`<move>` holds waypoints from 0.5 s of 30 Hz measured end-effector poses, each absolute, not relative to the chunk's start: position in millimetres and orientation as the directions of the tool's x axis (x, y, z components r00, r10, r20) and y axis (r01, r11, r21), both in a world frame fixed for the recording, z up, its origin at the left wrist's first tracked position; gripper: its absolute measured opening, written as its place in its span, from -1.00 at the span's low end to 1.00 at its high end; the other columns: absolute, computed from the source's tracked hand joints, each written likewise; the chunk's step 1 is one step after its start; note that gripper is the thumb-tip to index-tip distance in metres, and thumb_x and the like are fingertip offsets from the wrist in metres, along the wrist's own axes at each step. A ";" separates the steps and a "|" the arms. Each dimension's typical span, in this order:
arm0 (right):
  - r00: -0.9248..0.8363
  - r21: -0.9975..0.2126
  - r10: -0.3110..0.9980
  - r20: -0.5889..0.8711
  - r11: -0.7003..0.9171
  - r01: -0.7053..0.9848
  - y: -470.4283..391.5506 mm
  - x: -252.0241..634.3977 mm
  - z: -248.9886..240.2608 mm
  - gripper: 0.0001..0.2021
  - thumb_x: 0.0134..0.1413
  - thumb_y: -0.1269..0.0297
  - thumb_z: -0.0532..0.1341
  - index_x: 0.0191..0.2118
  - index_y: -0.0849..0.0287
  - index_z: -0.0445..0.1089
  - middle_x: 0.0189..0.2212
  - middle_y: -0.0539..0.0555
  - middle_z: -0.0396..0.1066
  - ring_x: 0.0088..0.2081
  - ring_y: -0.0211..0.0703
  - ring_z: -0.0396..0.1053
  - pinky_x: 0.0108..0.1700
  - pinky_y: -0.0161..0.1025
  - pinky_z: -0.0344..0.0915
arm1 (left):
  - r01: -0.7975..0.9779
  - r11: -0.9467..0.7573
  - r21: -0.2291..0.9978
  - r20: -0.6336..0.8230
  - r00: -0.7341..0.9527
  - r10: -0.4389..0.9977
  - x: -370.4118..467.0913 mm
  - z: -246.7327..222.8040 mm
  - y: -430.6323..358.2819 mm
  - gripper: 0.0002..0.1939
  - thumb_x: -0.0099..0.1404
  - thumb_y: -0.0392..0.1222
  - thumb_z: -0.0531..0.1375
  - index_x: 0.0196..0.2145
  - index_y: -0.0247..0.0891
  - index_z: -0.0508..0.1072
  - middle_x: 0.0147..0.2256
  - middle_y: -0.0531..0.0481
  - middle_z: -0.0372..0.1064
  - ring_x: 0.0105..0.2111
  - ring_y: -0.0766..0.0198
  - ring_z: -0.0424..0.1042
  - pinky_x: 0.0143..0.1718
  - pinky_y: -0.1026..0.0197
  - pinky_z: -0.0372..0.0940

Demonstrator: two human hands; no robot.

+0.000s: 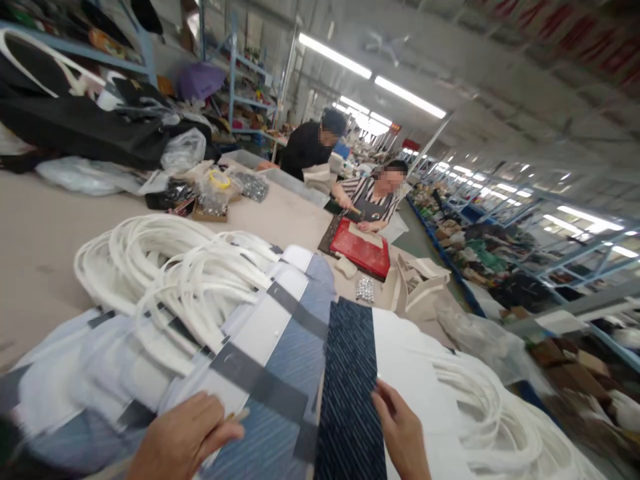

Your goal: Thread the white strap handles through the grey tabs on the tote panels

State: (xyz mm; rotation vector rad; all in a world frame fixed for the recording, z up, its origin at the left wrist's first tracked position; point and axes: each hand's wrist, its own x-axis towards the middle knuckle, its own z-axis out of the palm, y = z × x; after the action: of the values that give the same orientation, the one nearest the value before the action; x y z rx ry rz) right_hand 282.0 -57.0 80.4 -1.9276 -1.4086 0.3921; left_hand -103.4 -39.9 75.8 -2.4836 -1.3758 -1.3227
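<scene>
My left hand (187, 437) is curled closed over a pile of blue-and-white fabric bag panels (297, 363) with grey bands. A pale, thin end of something pokes out by its thumb; what it is I cannot make out. My right hand (400, 427) has thumb and forefinger pinched together at the border between a dark navy streaked panel (350, 373) and white material (405, 353). A tiny white speck shows at those fingertips, too small to name. Thick white cord handles (165, 267) lie looped over the left pile. More white handles (520, 433) curve at the right.
Across the table (260, 217) a person in a striped top (370, 200) works at a red board (357, 247). Another person in black (307, 150) bends over a clear bin. Small metal pieces (365, 290), beige fabric (420, 283) and plastic bags (480, 337) lie around.
</scene>
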 end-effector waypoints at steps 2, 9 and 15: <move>0.098 -0.794 0.991 0.092 0.013 0.608 -47.2 219.2 91.6 -0.68 0.17 0.09 0.16 -0.08 0.14 0.51 -0.17 0.15 0.56 -0.15 -0.06 0.52 -0.09 -0.21 0.46 | 0.704 -0.648 0.291 0.635 0.364 0.681 -105.3 87.3 -40.8 -0.52 0.46 0.06 0.05 -0.57 -0.20 0.29 -0.62 0.13 0.24 -0.60 0.33 0.25 -0.49 0.22 0.06; -0.505 -0.685 0.821 0.265 0.529 0.501 -38.7 90.1 110.6 -0.78 0.22 0.40 0.18 -0.05 0.08 0.45 -0.23 0.07 0.50 -0.19 -0.17 0.43 -0.13 -0.27 0.37 | 0.684 -0.678 0.270 0.554 0.465 0.690 -111.0 92.5 -39.3 -0.53 0.47 0.07 0.02 -0.55 -0.20 0.28 -0.60 0.10 0.24 -0.58 0.30 0.26 -0.51 0.21 0.08; -0.554 -0.578 0.777 0.299 0.609 0.542 -34.3 79.7 96.7 -0.85 0.27 0.38 0.14 -0.16 0.11 0.47 -0.37 0.06 0.49 -0.31 -0.17 0.43 -0.24 -0.28 0.34 | 0.650 -0.622 0.436 0.495 0.404 0.769 -122.7 75.7 -37.5 -0.62 0.47 0.11 0.00 -0.30 -0.23 0.37 -0.52 0.13 0.38 -0.52 0.34 0.42 -0.48 0.28 0.21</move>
State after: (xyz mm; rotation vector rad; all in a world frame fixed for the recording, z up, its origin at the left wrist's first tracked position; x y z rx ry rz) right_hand 79.7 -34.3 96.7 -1.0386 -2.3008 0.5800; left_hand -122.7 -37.5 75.7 -2.7736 -1.4178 -1.1366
